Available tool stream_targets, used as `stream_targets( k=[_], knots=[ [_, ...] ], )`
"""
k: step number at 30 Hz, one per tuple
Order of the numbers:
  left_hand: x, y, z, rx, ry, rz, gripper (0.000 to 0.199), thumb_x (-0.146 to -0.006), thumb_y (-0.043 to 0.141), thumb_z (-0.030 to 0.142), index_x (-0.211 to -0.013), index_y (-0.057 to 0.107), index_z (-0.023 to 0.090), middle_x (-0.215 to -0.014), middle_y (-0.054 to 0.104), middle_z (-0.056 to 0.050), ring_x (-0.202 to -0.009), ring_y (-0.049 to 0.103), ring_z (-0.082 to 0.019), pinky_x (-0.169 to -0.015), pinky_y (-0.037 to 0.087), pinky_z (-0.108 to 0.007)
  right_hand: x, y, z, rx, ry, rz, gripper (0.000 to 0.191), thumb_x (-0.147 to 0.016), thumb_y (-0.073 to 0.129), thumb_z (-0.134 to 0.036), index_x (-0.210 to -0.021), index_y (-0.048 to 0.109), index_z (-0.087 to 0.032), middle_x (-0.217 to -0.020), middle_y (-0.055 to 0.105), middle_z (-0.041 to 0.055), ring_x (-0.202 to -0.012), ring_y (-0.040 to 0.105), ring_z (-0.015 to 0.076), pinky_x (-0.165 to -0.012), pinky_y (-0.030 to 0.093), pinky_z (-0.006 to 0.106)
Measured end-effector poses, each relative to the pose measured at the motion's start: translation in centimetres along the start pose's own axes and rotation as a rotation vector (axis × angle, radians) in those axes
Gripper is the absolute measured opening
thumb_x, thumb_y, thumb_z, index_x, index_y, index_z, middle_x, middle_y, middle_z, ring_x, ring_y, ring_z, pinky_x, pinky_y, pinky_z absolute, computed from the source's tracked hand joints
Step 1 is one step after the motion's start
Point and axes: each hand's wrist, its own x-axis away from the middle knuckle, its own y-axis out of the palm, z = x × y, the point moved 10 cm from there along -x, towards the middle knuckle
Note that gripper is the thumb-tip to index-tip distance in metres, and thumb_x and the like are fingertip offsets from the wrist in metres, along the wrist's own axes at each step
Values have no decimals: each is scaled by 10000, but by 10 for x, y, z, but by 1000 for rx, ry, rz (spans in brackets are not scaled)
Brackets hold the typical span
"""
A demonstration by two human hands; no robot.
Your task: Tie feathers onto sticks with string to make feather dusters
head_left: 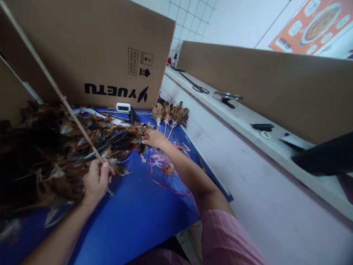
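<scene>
My left hand pinches the lower end of a long thin wooden stick, which slants up to the top left corner. Some feathers lie around its fingertips. My right hand reaches to the right edge of a big pile of brown and black feathers, its fingers closed on some of them. Beyond that hand, three small feather bundles on sticks lie at the table's back edge. Pink string is loosely coiled below my right forearm, with feather scraps among it.
A large cardboard box stands behind the blue table. In front of it sits a small white device. On the right, a white ledge holds scissors, a metal roll-like item and a black object.
</scene>
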Motion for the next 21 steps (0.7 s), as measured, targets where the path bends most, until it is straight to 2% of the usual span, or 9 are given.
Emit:
stream_targets(
  k=[2,4,6,8,11,16,21],
  knots=[
    [3,11,5,-35,-4,-114,219,-904,438,413,-918,501,204,-598,610,42,-422,527,-102,-471,436,-215,3,17,8,-25,31,15,532,-724,714,-336,-1199,576,-139,-1175,618,199,-1055,604,330,-848,468,412],
    [7,22,7,-65,-23,-231,254,-904,422,432,-871,529,204,-644,647,22,-474,568,-113,-515,468,-223,0,26,8,-78,27,39,409,-738,669,-198,-1142,622,-153,-1163,637,171,-1057,613,301,-866,468,390],
    [9,28,7,-58,-47,-276,294,-902,399,454,-858,548,204,-763,703,-16,-586,634,-138,-589,510,-244,-3,26,6,-157,-1,64,299,-737,598,-80,-1006,689,-174,-1071,688,108,-1025,632,244,-882,465,331],
    [9,28,3,-59,-71,-253,311,-896,384,468,-873,553,207,-919,730,-51,-732,682,-170,-703,533,-280,-6,20,3,-254,-33,92,282,-720,574,-39,-913,720,-185,-954,720,50,-953,653,194,-863,470,274],
    [5,19,-6,-178,-93,-180,297,-893,371,451,-888,552,216,-1017,730,-64,-862,693,-202,-827,505,-320,-3,5,0,-403,-63,138,263,-703,595,-50,-894,729,-172,-830,721,11,-821,660,156,-787,494,251],
    [-4,-13,-13,-434,-168,-9,303,-893,363,387,-956,602,211,-956,730,-81,-838,681,-234,-740,483,-313,23,-12,-6,-610,-106,167,260,-690,605,-45,-910,716,-129,-715,688,-4,-638,608,97,-654,492,212],
    [-10,-41,-12,-581,-199,109,293,-892,372,330,-964,617,187,-903,712,-114,-791,661,-263,-722,462,-333,58,-8,-11,-759,-126,195,237,-711,600,-78,-918,701,-134,-735,684,-1,-595,572,83,-619,469,209]
  ],
)
